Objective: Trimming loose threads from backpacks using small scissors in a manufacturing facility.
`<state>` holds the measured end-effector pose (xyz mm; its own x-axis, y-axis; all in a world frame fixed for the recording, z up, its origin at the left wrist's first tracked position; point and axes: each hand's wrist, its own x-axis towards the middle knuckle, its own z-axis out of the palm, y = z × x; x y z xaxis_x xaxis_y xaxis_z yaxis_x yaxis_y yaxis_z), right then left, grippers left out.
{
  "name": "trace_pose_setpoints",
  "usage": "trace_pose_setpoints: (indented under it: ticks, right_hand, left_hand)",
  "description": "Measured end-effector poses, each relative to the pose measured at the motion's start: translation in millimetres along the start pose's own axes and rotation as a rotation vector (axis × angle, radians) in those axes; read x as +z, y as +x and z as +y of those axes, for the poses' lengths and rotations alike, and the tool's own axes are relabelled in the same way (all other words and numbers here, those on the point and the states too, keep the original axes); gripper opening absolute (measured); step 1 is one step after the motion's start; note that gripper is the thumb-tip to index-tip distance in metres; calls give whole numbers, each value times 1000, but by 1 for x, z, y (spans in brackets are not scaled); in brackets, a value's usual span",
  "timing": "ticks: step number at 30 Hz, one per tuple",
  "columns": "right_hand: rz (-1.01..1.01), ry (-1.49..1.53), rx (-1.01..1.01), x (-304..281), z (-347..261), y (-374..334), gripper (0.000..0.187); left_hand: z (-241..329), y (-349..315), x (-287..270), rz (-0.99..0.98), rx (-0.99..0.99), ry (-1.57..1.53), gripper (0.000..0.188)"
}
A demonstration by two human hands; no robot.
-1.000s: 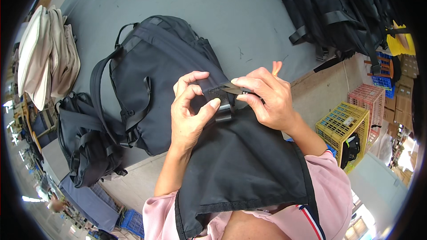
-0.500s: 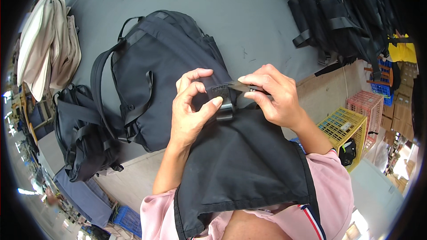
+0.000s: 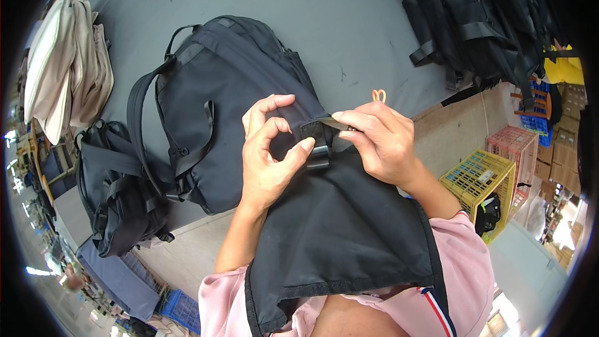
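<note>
A black backpack (image 3: 231, 112) lies on the grey table, its padded shoulder strap (image 3: 262, 75) running toward my hands. At the lower end of that strap is a short webbing tab (image 3: 312, 131) with a dark buckle (image 3: 318, 157) below it. My left hand (image 3: 268, 156) has its thumb pressed on the tab's left edge, with index and middle fingers curved apart above; its other fingers are hidden. Small scissors (image 3: 379, 95) with orange handle loops are pinched in my right hand (image 3: 384, 143). Their dark blades point left and meet the tab's right edge.
Black bags (image 3: 474, 25) pile up at the far right, and beige pieces (image 3: 68, 62) stack at the far left. Another black bag (image 3: 125, 187) hangs over the table's near-left edge. Yellow (image 3: 480, 181) and pink crates stand right, below the table. A black apron (image 3: 349, 231) covers my front.
My right hand has turned and dropped slightly, so the scissors' orange loops now show above it. My left hand stays almost in place on the strap's tab.
</note>
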<state>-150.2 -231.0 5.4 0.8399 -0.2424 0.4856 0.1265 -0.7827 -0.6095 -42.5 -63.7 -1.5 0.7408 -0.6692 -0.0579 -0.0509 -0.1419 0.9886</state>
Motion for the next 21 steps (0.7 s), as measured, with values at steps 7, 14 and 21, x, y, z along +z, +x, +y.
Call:
trace_pose_setpoints:
  ticks: [7,14,21]
  right_hand:
    - [-24,225,147,5,-3,1,25]
    - [15,762,589,12,0,11,28]
    - [-144,738,759,36,17,-2,22]
  left_hand:
    - [5,-10,1,303,137,200,28]
    - [-1,-4,4,186,-308,-782,18]
    - [-20,29,-6,318,-137,-507,12]
